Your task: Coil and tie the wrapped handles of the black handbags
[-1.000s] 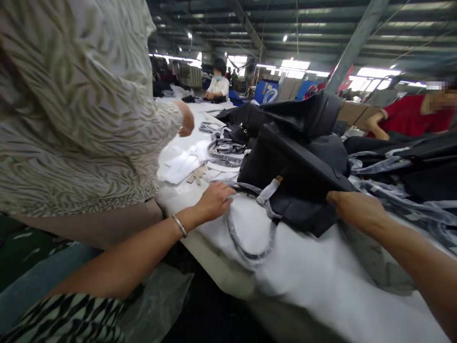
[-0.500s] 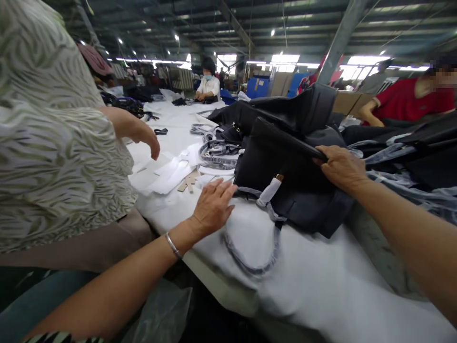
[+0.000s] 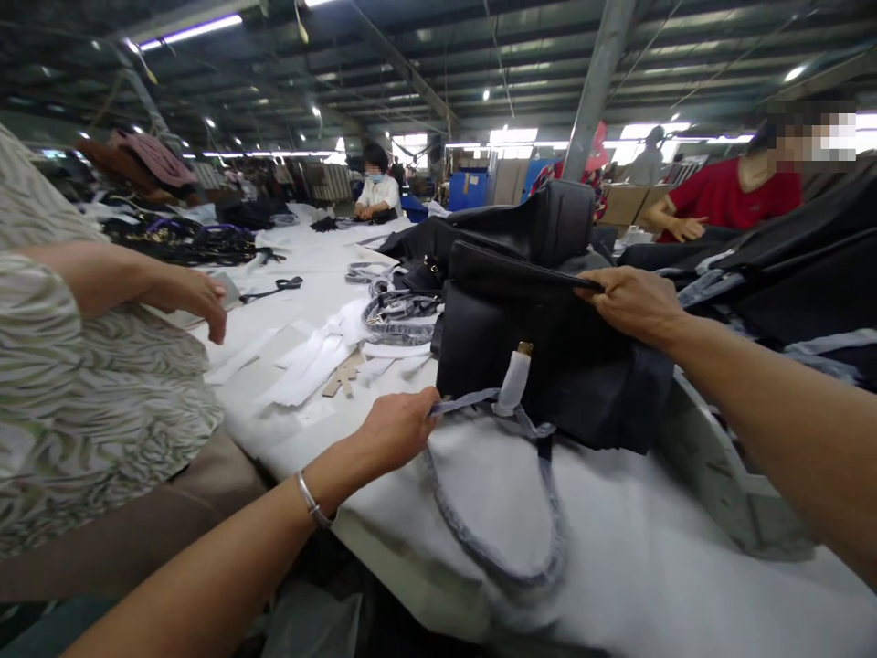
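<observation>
A black leather handbag (image 3: 548,366) lies on its side on the white table (image 3: 637,548), at the front of a heap of similar bags. Its grey wrapped handle strap (image 3: 493,548) loops toward me over the table. My left hand (image 3: 397,428) is closed, pinching that strap near the bag's lower left corner. A white-wrapped metal fitting (image 3: 513,379) hangs on the bag's front. My right hand (image 3: 634,302) grips the bag's upper edge, fingers curled over it.
A co-worker in a striped top (image 3: 89,393) stands close on my left, a hand (image 3: 198,300) over the table. White paper pieces and cardboard shapes (image 3: 322,361) lie beyond my left hand. More black bags (image 3: 801,265) pile on the right. Other people work at the far end.
My left hand went from lying flat on the table to pinching the grey strap. My right hand moved up from the bag's lower corner to its upper edge. The co-worker shifted left.
</observation>
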Tool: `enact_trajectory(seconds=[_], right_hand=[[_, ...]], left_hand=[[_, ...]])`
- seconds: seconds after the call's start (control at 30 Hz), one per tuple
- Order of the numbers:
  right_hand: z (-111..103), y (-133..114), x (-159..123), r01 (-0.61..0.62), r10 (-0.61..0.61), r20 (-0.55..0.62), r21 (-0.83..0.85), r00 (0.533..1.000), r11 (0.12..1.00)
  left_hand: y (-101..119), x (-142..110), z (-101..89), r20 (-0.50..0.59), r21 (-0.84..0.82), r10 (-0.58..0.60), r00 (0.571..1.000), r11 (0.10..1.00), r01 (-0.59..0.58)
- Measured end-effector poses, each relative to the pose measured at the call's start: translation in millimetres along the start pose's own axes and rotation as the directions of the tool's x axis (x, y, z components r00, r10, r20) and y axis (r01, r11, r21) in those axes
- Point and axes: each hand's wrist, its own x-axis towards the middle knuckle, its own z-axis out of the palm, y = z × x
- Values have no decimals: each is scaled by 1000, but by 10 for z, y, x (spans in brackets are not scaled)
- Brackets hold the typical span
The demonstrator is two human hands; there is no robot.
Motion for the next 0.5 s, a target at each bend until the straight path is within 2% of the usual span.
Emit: enact_trajectory(seconds=[0.07, 0.17, 0.27, 0.37, 0.5], right_hand=[[-14, 61, 18, 31, -33, 43, 35, 999, 999], [82, 114, -24, 74, -78, 92, 51, 993, 996], [250, 96, -128, 165, -162, 73, -38, 984, 986], [382, 68, -223, 237, -232, 57, -92, 971, 967], [394, 23, -344, 210, -212, -23, -51, 977, 976]], left_hand=[[103, -78, 7, 69, -80, 65, 995, 995, -59], [215, -114, 19, 124, -178, 183, 975, 971, -159], [222, -66, 48, 137, -82, 102, 985, 992, -91], [126, -1, 94, 90, 28, 37, 995, 999, -40], [44, 35, 68, -104, -34, 158, 982, 986, -162]])
